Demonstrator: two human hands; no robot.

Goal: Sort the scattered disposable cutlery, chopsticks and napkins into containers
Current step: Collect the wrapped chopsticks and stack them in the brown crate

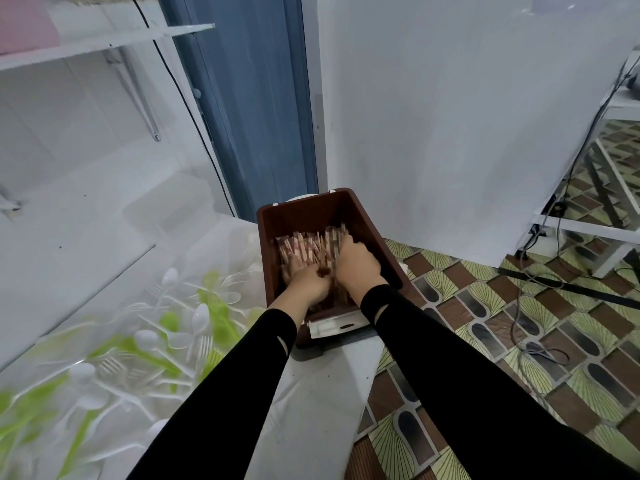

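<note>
Wrapped chopsticks [304, 245] are lying lengthwise in the brown bin [372, 220], at the right edge of the desk [322, 393]. Your right hand [358, 268] is gripping them; left hand [306, 284] alongside, grip too blurred to tell.

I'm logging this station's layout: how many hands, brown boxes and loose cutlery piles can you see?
Hands: 2, left hand and right hand, both in the box
Brown box: 1, holding wrapped chopsticks
Loose cutlery pile: 1, white and green, pieces too blurred to count
Total: 4
</note>
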